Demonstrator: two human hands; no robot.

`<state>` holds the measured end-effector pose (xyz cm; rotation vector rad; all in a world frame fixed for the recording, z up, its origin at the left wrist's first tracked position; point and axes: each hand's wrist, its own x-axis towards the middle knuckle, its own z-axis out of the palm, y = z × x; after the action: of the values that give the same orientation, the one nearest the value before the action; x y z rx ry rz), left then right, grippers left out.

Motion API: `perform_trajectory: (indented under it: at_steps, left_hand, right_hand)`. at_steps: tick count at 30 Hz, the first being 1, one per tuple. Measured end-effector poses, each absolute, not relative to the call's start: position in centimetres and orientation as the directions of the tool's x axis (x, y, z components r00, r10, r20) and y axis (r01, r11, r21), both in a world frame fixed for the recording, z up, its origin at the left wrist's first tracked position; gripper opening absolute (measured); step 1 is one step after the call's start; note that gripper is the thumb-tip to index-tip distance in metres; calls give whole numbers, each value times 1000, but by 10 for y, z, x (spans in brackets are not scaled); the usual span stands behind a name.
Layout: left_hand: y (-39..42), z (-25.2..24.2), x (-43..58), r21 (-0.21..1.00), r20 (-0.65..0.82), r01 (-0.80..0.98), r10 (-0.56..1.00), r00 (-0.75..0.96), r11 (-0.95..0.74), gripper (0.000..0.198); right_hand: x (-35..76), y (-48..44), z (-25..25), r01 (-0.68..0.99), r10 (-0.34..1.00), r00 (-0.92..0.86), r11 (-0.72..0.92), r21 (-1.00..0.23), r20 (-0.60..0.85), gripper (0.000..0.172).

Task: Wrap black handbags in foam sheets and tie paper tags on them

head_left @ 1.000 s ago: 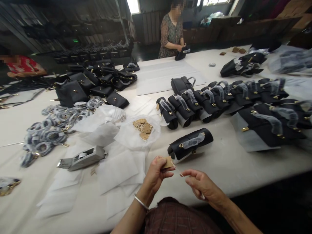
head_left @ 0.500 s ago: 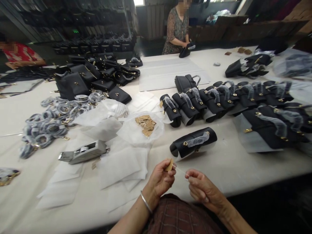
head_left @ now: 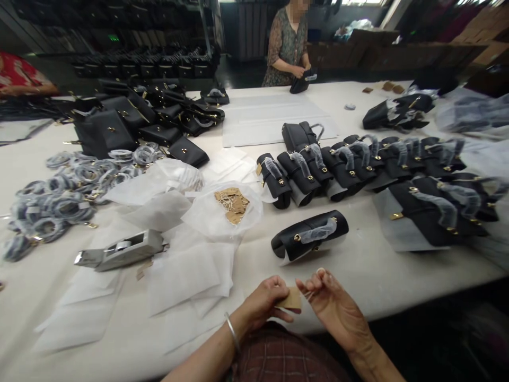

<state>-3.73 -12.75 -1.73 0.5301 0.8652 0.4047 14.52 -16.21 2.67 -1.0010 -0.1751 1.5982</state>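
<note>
Near the table's front edge my left hand is closed on a brown hang tag, pinched between thumb and fingers. Just to its right my right hand has its palm turned up and its fingers curled on the tag's thin white string. Beyond both hands lies a black handbag on its side, its handle wrapped in clear film and white sheeting under it. To the left, a pile of brown tags with white strings rests on a clear plastic bag.
A tape dispenser stands left, beside white foam sheets. Wrapped coiled straps lie farther left, with piled black bags behind. Rows of handbags fill the right. Across the table a person handles a bag.
The tag has turned and now shows its flat side. My right hand has rolled palm up with the string on its fingers. The view has shifted slightly to the right.
</note>
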Motion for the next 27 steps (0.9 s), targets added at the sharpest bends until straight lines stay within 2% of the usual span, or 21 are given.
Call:
perform_trajectory:
  at_steps: [2, 3, 5, 8, 11, 13, 15, 19, 22, 25, 27]
  left_hand:
    - [-114, -3, -42, 841, -520, 147, 703, 484, 521, 20]
    - [-103, 5, -44, 906, -418, 252, 812, 408, 340, 15]
    - [-78, 18, -43, 935, -157, 351, 946, 284, 49, 8]
    - [-38, 31, -25, 952, 85, 257, 950, 299, -166, 18]
    - [-6, 34, 1, 963, 179, 94, 860, 478, -253, 28]
    - [8, 32, 14, 953, 196, 60, 757, 623, -296, 37]
    - [17, 29, 18, 926, 203, 79, 664, 720, -369, 45]
    - [30, 25, 12, 897, 207, 79, 570, 795, -435, 52]
    - [34, 26, 7, 922, 172, 67, 557, 812, -382, 47]
    - [35, 25, 8, 952, 128, 81, 624, 771, -296, 28]
    - [34, 23, 12, 935, 154, 101, 646, 747, -340, 21]
  right_hand:
    - [150, -151, 27, -699, 833, 124, -312, -643, -539, 30]
    - [154, -145, 28, -662, 822, 145, -333, -671, -551, 35]
    - [163, -131, 33, -580, 819, 164, -371, -725, -550, 45]
    - [174, -109, 39, -461, 848, 126, -410, -787, -515, 36]
    - [180, -88, 41, -345, 851, -1, -494, -798, -526, 26]
    - [184, -78, 41, -287, 843, -72, -529, -798, -533, 21]
    - [190, -69, 40, -207, 838, -128, -546, -812, -531, 24]
    - [199, -59, 40, -17, 785, -240, -591, -807, -570, 34]
    - [202, -54, 38, 2, 760, -294, -606, -796, -580, 34]
    - [203, -50, 36, -44, 761, -318, -608, -793, -566, 33]
    - [202, -48, 35, -87, 771, -304, -608, -789, -560, 32]
